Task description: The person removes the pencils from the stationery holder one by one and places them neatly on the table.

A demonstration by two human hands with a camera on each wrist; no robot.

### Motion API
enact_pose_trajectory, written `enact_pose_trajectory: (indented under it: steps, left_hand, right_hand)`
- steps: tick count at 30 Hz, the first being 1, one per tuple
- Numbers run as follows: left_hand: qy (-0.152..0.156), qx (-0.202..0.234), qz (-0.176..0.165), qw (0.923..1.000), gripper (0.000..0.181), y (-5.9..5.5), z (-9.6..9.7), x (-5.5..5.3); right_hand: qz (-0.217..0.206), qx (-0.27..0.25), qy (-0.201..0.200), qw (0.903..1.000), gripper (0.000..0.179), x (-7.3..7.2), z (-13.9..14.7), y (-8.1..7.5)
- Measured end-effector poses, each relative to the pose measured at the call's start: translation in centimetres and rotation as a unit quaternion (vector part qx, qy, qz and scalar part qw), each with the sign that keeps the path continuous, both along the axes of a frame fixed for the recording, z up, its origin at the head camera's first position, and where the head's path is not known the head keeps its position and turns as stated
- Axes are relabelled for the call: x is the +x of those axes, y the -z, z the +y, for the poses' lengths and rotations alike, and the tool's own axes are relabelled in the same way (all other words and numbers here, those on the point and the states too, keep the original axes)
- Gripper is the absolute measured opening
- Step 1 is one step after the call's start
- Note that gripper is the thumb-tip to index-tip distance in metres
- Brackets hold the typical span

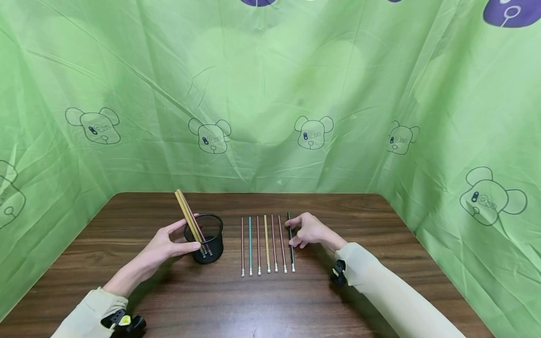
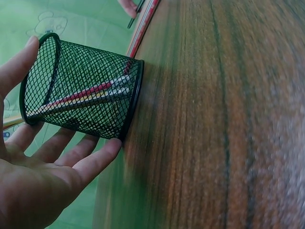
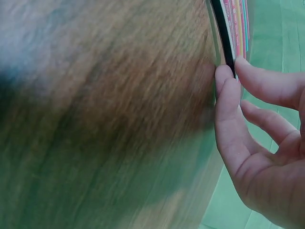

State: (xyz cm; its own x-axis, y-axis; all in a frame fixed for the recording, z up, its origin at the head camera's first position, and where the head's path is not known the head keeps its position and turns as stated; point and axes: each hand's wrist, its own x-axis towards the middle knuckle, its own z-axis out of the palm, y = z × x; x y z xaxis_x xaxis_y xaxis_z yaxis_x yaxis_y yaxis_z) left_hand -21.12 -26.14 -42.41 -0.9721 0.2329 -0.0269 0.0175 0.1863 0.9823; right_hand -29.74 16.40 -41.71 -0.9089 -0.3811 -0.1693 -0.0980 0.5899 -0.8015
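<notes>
My left hand (image 1: 166,245) holds a black wire-mesh pencil cup (image 1: 215,246) that stands upright at the table's left middle. In the left wrist view, its thumb lies by the rim and its fingers along the mesh side. Yellow pencils (image 1: 188,213) and a dark red pencil lean leftward in the cup, erasers down. To the right, my right hand (image 1: 312,230) pinches a black pencil (image 1: 292,258), the rightmost of a row. Thumb and fingertips meet on either side of this pencil in the right wrist view.
Several pencils lie side by side between the hands, erasers toward me: red ones (image 1: 258,244), a blue one (image 1: 250,246) and a yellow one (image 1: 267,244). They rest on a dark wooden table (image 1: 253,310). Green cloth (image 1: 262,94) with bear drawings hangs around it.
</notes>
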Motion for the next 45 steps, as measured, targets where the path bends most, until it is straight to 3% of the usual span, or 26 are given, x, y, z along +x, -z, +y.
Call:
enact_pose_trajectory:
  steps: [10, 22, 30, 34, 39, 45]
  left_hand:
    - [0.002, 0.014, 0.006, 0.9999, 0.083, 0.3, 0.1, -0.5]
    - [0.002, 0.017, -0.001, 0.9998, 0.086, 0.4, 0.2, -0.2]
    - [-0.002, 0.007, 0.015, 0.9999, 0.082, 0.3, -0.1, -0.3]
    - [-0.002, 0.006, 0.008, 0.9999, 0.084, 0.2, -0.1, -0.3]
    - [0.003, 0.007, 0.010, 0.9999, 0.082, 0.2, -0.2, -0.5]
    - [0.006, 0.000, 0.000, 1.0000, 0.081, 0.2, -0.2, -0.6]
  right_hand:
    - [0.001, 0.022, 0.008, 0.9997, 0.059, -0.3, -0.6, 0.0]
    - [0.005, 0.040, 0.001, 0.9992, 0.059, -0.2, -0.5, -0.1]
    - [0.002, 0.040, 0.001, 0.9992, 0.059, -0.1, -0.5, 0.0]
    - [-0.002, 0.022, -0.001, 0.9998, 0.062, 0.2, -0.2, -0.5]
    - [0.034, 0.014, 0.003, 0.9993, 0.059, 0.9, -0.1, -1.8]
    - [0.070, -0.001, -0.031, 0.9971, 0.051, 1.5, -0.9, -3.1]
